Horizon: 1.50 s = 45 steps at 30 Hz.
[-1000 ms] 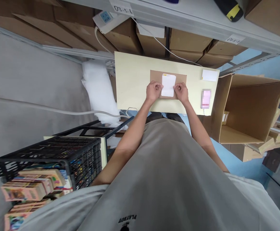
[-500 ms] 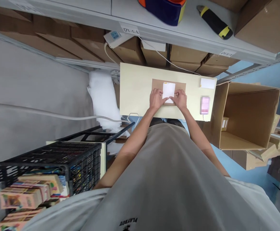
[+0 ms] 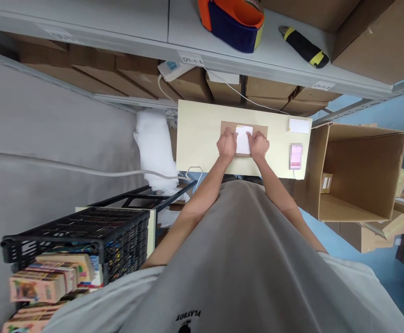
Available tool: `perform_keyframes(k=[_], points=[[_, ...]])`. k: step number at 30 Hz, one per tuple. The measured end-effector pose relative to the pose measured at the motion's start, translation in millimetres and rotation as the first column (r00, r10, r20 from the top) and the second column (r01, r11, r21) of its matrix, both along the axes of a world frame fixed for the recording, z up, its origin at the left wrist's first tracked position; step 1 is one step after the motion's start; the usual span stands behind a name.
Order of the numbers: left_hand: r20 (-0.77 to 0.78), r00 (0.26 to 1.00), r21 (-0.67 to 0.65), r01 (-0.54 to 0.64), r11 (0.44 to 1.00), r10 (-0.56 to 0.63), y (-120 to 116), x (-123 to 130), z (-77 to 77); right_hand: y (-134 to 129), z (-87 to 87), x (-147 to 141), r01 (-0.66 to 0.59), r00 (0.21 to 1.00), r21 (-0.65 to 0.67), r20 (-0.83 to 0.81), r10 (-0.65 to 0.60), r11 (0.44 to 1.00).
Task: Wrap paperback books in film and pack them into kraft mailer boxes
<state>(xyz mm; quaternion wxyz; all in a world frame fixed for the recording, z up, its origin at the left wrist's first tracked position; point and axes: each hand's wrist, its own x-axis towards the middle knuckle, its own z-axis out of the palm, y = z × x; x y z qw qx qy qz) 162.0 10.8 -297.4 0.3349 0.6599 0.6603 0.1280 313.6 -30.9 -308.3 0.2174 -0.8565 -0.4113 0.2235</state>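
Note:
A white label-like sheet (image 3: 243,140) lies on a flat brown cardboard piece (image 3: 261,129) on the pale yellow table (image 3: 198,138). My left hand (image 3: 227,144) rests at the sheet's left edge with its fingers curled in. On the right side, my right hand (image 3: 258,145) is curled too, its thumb on the sheet's upper right part. Whether either hand pinches the sheet or only presses on it is too small to tell.
A pink-screened phone (image 3: 295,156) and a white stack (image 3: 299,126) are at the table's right. Beyond stands a large open carton (image 3: 361,171). A shelf above holds a tape dispenser (image 3: 236,25) and a cutter (image 3: 304,46). A black crate (image 3: 125,245) with books is lower left.
Both hands have curled in more, and the right thumb has moved from the sheet's lower edge up to its upper right. The whole view has shifted slightly.

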Motion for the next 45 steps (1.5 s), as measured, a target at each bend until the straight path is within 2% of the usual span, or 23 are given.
perform_keyframes(k=[2, 4, 6, 8, 10, 12, 16, 22, 26, 31, 36, 40, 45], points=[[0.018, 0.999, 0.015, 0.043, 0.999, -0.044, 0, 2, 2.8, -2, 4.0, -1, -0.044, 0.999, 0.009, -0.003, 0.044, 0.999], [0.036, 0.982, 0.065, 0.181, 0.981, -0.184, -2, 3, 7.3, -7, 11.6, -2, -0.214, 0.977, 0.021, 0.027, 0.213, 0.977], [0.030, 0.923, 0.114, 0.378, 0.919, -0.384, -5, 2, 11.4, -13, 19.8, -2, -0.434, 0.899, 0.002, 0.071, 0.432, 0.901], [-0.003, 0.840, 0.123, 0.538, 0.834, -0.542, -7, -2, 13.1, -18, 25.8, 1, -0.572, 0.813, -0.065, 0.092, 0.575, 0.818], [-0.040, 0.786, 0.108, 0.618, 0.779, -0.617, -6, -10, 11.8, -22, 28.5, 7, -0.619, 0.770, -0.130, 0.095, 0.631, 0.775], [-0.059, 0.754, 0.094, 0.656, 0.749, -0.654, -1, -20, 9.0, -25, 28.8, 13, -0.635, 0.750, -0.162, 0.104, 0.653, 0.755], [-0.069, 0.720, 0.084, 0.694, 0.716, -0.690, 6, -33, 6.4, -29, 27.8, 15, -0.641, 0.736, -0.180, 0.129, 0.664, 0.746], [-0.118, 0.779, 0.053, 0.624, 0.779, -0.616, -7, -26, 11.1, -32, 26.7, -7, -0.557, 0.792, -0.206, 0.159, 0.589, 0.804], [-0.131, 0.784, 0.030, 0.614, 0.788, -0.606, -25, -32, 13.7, -32, 26.7, -13, -0.530, 0.803, -0.226, 0.173, 0.570, 0.817], [-0.134, 0.789, 0.028, 0.608, 0.794, -0.599, -37, -39, 15.3, -32, 26.5, -9, -0.541, 0.793, -0.236, 0.177, 0.583, 0.807], [-0.124, 0.745, 0.040, 0.664, 0.746, -0.656, -25, -31, 11.7, -31, 25.8, -3, -0.591, 0.757, -0.237, 0.168, 0.632, 0.771], [-0.122, 0.737, 0.059, 0.674, 0.736, -0.665, -13, -27, 7.6, -31, 26.8, 6, -0.627, 0.736, -0.221, 0.145, 0.661, 0.747], [-0.129, 0.735, 0.044, 0.675, 0.736, -0.666, -18, -29, 6.9, -32, 24.4, 12, -0.645, 0.729, -0.211, 0.118, 0.674, 0.734]])
